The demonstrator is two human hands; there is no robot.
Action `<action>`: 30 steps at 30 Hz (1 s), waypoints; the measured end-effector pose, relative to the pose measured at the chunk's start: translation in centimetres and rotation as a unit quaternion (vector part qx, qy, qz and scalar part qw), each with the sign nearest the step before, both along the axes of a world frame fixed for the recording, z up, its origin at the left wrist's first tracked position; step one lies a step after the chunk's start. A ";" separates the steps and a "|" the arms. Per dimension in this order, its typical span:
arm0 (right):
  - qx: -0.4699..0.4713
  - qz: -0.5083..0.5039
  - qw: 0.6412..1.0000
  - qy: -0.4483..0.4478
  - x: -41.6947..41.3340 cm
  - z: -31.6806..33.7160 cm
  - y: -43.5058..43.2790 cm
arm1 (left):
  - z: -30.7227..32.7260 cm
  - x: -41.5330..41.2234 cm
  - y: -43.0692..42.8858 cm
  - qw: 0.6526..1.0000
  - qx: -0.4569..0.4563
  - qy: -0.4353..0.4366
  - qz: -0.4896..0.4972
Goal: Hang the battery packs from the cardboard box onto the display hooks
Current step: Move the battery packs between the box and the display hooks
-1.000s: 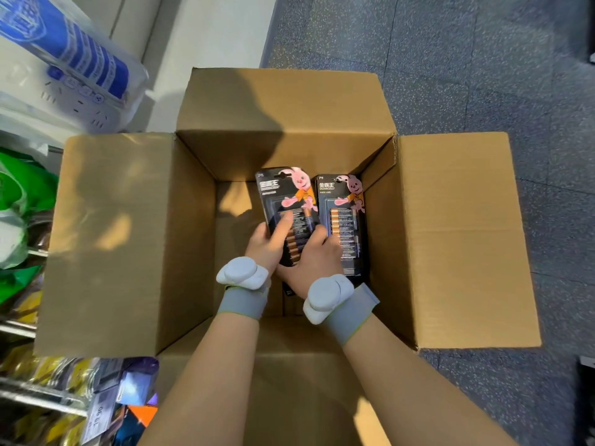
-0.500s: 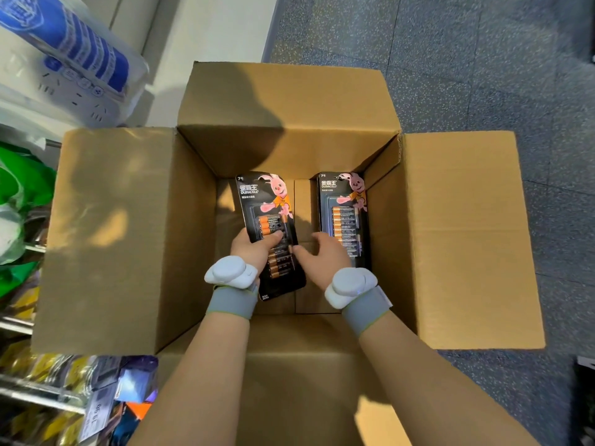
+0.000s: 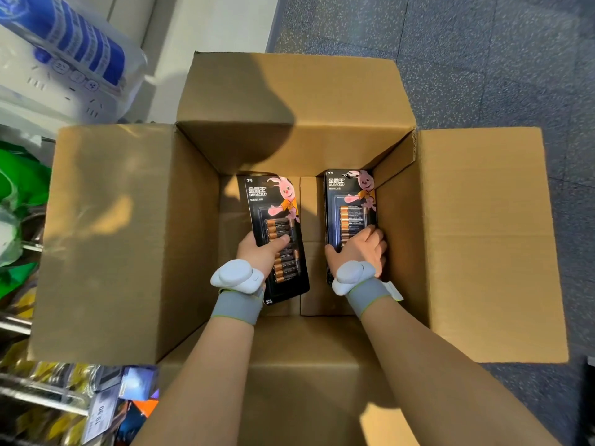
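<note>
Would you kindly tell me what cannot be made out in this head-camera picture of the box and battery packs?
Head view:
- No display hooks identifiable; the shelf at lower left is blurred and cut by the edge.
- The right battery pack: lower half covered by the right hand and wrist device.
- The left hand: fingers hidden behind the left battery pack it holds.

battery packs (image 3: 278,226): black, pink rabbit, copper-black cells | cardboard box (image 3: 128,239): plain brown | floor (image 3: 483,59): grey speckled
</note>
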State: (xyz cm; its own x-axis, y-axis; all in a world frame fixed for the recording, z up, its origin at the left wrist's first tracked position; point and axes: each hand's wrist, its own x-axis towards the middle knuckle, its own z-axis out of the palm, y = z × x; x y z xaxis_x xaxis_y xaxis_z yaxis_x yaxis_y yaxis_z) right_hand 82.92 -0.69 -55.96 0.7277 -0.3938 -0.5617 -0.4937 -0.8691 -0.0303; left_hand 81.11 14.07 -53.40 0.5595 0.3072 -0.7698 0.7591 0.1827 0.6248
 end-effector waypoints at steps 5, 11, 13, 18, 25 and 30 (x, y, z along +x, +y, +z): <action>-0.023 -0.014 0.999 -0.038 -0.1 -0.4 0.6 | -0.2 -0.1 -0.2 1.000 -0.003 0.010 -0.003; -0.012 -0.026 0.999 -0.039 0.3 -0.8 0.6 | 0.0 0.1 -0.5 1.000 -0.005 0.019 0.000; -0.009 -0.025 0.999 -0.041 0.5 -0.9 0.4 | 0.0 0.1 -0.5 1.000 -0.006 0.023 0.000; 0.003 -0.042 0.998 -0.051 0.6 -0.4 0.5 | 0.2 -0.1 -0.6 0.999 -0.011 0.030 0.004; 0.103 -0.100 0.988 -0.048 1.3 1.5 0.1 | 0.5 0.0 -0.6 0.999 -0.013 0.037 0.008; 0.210 -0.071 0.975 -0.030 1.1 3.3 0.2 | 0.8 -0.1 -0.9 0.999 0.005 0.033 0.020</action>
State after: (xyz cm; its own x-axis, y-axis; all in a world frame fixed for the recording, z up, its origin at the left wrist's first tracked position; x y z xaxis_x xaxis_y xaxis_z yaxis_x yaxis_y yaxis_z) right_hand 84.02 -0.48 -52.67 0.7192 -0.2377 -0.6529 -0.5946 -0.6966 -0.4014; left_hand 80.97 13.20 -52.57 0.4946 0.3354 -0.8018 0.7914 0.2077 0.5750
